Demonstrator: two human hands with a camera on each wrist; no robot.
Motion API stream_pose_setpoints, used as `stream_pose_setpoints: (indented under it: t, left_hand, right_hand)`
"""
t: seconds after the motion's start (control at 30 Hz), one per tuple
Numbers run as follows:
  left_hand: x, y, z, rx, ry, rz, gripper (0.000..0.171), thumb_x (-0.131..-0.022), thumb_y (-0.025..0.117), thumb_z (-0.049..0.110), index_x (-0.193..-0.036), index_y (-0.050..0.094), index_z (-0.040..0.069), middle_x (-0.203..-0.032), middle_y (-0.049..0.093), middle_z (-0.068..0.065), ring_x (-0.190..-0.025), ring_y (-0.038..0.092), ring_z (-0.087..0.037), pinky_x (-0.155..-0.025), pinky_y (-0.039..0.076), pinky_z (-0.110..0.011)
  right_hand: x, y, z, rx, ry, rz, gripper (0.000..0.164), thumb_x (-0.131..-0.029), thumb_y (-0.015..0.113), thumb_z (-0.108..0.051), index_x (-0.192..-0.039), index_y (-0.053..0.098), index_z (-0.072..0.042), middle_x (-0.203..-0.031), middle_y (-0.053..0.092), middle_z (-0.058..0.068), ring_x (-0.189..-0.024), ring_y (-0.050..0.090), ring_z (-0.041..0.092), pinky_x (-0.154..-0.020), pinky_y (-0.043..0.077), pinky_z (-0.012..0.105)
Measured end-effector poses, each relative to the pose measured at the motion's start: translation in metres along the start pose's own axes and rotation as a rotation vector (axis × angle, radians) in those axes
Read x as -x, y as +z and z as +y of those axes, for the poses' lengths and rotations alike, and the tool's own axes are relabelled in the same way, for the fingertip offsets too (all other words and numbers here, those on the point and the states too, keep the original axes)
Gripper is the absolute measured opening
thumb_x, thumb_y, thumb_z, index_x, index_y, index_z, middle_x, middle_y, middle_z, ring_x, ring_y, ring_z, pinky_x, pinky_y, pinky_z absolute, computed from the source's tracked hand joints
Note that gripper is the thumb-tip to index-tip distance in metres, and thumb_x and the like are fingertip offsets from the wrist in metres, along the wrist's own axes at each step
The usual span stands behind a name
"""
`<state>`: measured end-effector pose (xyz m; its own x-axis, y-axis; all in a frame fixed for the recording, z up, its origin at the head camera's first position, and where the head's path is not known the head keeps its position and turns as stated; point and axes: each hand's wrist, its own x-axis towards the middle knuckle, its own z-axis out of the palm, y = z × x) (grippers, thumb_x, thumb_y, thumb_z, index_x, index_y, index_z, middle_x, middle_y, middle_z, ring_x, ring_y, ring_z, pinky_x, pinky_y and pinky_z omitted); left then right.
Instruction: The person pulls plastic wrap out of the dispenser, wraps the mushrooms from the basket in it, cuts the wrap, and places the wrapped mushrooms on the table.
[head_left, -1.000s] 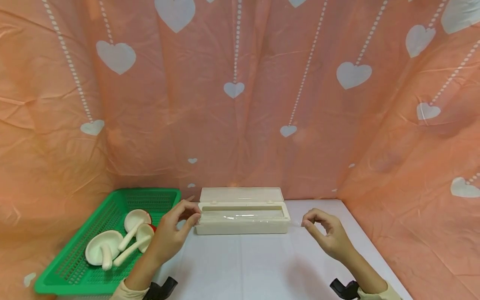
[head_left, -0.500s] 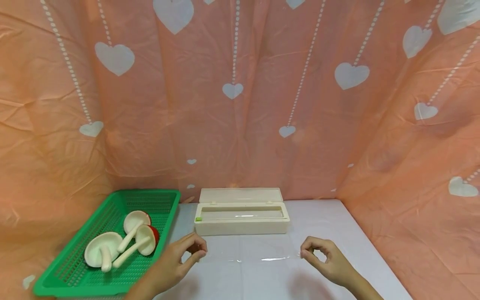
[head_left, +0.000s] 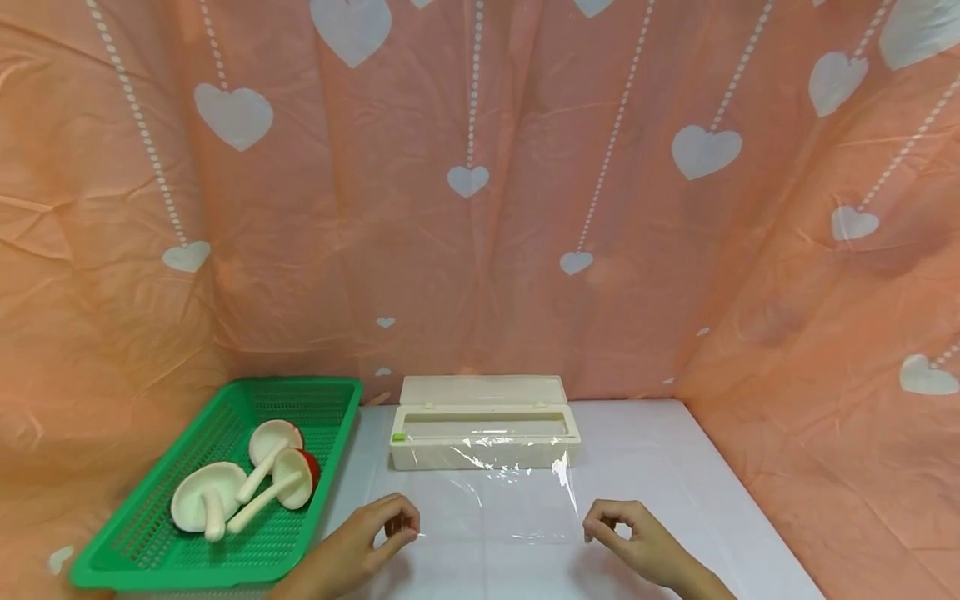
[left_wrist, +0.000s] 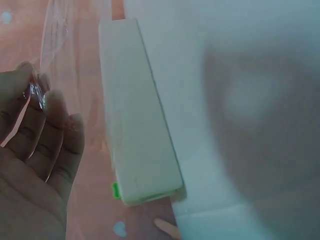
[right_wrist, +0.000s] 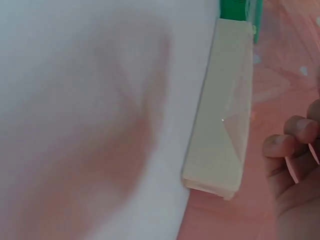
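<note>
At six o'clock on the white table [head_left: 645,450], a sheet of clear cling film [head_left: 501,498] runs from the open cream dispenser box [head_left: 484,432] toward the person, stretched between both hands. The left hand [head_left: 358,546], at about seven o'clock from the box, pinches the film's near left corner between thumb and forefinger; the left wrist view shows the film bunched at those fingertips [left_wrist: 39,92], with the remaining fingers curled loosely beneath. The right hand [head_left: 637,546], at about five o'clock from the box, pinches the near right corner in the same way, thumb against forefinger, the other fingers curled; in the right wrist view only its fingertips [right_wrist: 295,135] show at the frame's edge, and the film there is too faint to make out. The film's far edge remains at the box's slot, its side edges creased and glinting near the box front. The box lid stands raised at the back, toward twelve o'clock, against the pink heart-patterned cloth [head_left: 480,183]. A small green tab [head_left: 397,437] sits at the box's left end; no writing or brand can be read on the box or anywhere else. At nine o'clock from the box lies a green plastic basket [head_left: 150,550] holding three toy mushrooms [head_left: 240,487], one with a red cap.
</note>
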<state>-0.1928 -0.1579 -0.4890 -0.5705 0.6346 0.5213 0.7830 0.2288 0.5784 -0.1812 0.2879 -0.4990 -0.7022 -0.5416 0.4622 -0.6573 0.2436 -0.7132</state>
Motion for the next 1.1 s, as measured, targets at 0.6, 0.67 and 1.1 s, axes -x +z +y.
stream_pose_setpoints:
  t: [0.6,0.67,1.1]
  left_hand:
    - [0.021,0.009,-0.019,0.033,-0.226,-0.296,0.012,-0.101,0.076,0.015,-0.096,0.069,0.023,-0.096,0.064,0.013,-0.095,0.056,0.002,-0.082,0.052,-0.025]
    - [0.021,0.011,-0.018,0.063,-0.276,-0.323,0.01,-0.1,0.077,0.018,-0.095,0.071,0.023,-0.096,0.062,0.018,-0.095,0.055,0.003,-0.083,0.052,-0.025]
    - [0.028,0.015,-0.02,-0.005,-0.183,-0.375,0.006,-0.099,0.078,0.019,-0.097,0.074,0.023,-0.096,0.064,0.02,-0.093,0.05,0.007,-0.075,0.048,-0.018]
  right_hand:
    - [0.012,0.019,0.025,0.007,0.171,-0.203,0.021,-0.108,0.066,-0.014,-0.088,0.07,-0.015,-0.07,0.052,-0.011,-0.071,0.046,-0.011,-0.059,0.041,0.013]
    - [0.013,0.019,0.025,0.007,0.216,-0.245,0.022,-0.109,0.065,-0.018,-0.087,0.069,-0.015,-0.072,0.049,-0.017,-0.07,0.046,-0.01,-0.059,0.04,0.013]
    - [0.011,0.021,0.014,0.104,0.254,-0.392,0.024,-0.106,0.069,-0.031,-0.084,0.068,-0.021,-0.08,0.059,-0.024,-0.076,0.052,-0.009,-0.069,0.051,0.018]
